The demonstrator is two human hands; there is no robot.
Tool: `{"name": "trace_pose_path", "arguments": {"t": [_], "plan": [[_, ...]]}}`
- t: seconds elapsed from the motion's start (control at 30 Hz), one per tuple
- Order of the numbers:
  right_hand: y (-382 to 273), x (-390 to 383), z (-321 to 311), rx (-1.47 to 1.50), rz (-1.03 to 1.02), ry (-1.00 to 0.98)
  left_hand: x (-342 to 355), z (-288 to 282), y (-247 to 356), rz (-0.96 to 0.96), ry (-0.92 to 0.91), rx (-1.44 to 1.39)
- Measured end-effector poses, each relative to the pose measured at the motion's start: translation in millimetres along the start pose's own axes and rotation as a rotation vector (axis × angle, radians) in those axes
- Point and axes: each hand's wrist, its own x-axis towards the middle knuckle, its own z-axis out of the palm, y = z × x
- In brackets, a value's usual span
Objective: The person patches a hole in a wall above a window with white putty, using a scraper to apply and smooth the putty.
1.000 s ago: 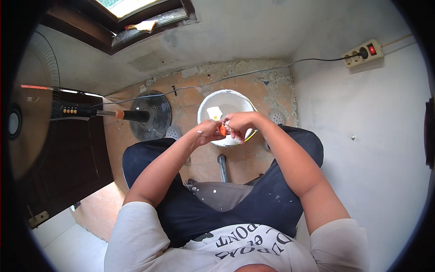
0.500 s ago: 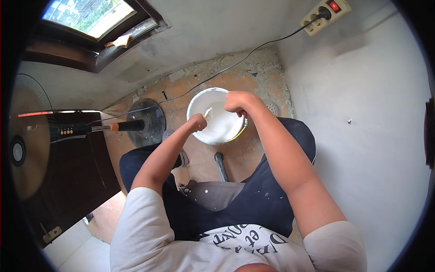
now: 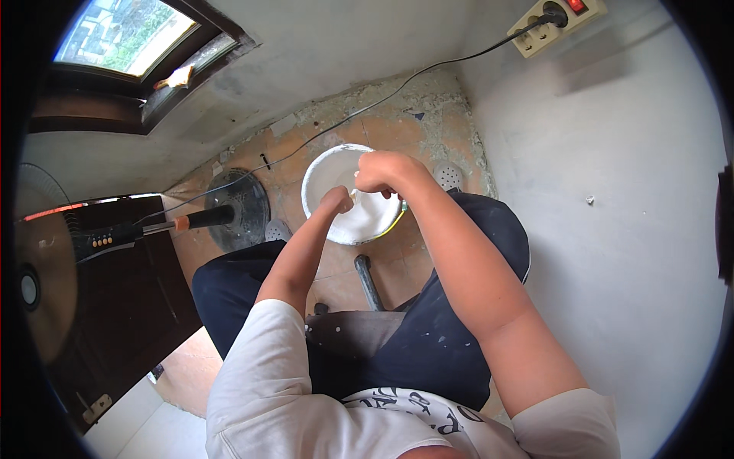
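A white bucket (image 3: 317, 191) with thick white paste or paint inside stands between my knees. My left hand (image 3: 336, 200) is closed at the bucket's left side, gripping a small paste-coated tool (image 3: 353, 196) whose shape is mostly hidden. My right hand (image 3: 384, 172) is curled above the right half of the bucket; whatever its fingers hold, if anything, is hidden beneath them. A yellow handle (image 3: 394, 223) runs along the bucket's right side.
A standing fan (image 3: 50, 283) with a round base (image 3: 235, 229) is on the left, beside a dark wooden panel (image 3: 130, 314). A cable (image 3: 451, 60) runs to a power strip (image 3: 527, 44) on the right wall. A window (image 3: 122, 38) is upper left; a pipe (image 3: 367, 283) is below the bucket.
My hands have moved apart from their earlier meeting over the bucket. The orange piece seen between them is out of sight. Since half a second ago both hands have shifted slightly, the right one leftward.
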Motion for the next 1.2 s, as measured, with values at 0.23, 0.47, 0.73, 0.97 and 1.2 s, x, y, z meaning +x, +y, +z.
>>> {"name": "trace_pose_path", "arguments": {"t": [0.23, 0.47, 0.73, 0.97, 1.2], "plan": [[1, -1, -1, -0.038, -0.067, -0.005, 22, 25, 1, -0.008, 0.083, -0.075], [1, -1, -4, -0.044, -0.066, 0.032, 14, 29, 2, 0.146, 0.173, -0.214], [7, 3, -8, -0.006, 0.016, 0.041, -60, -15, 15, -0.172, -0.232, -0.271], [15, -2, -5, 0.004, 0.038, 0.067, -108, -22, 4, -0.137, -0.067, -0.123], [24, -3, -3, 0.008, 0.035, 0.085, -158, -9, -16, -0.151, 0.273, -0.135]]}}
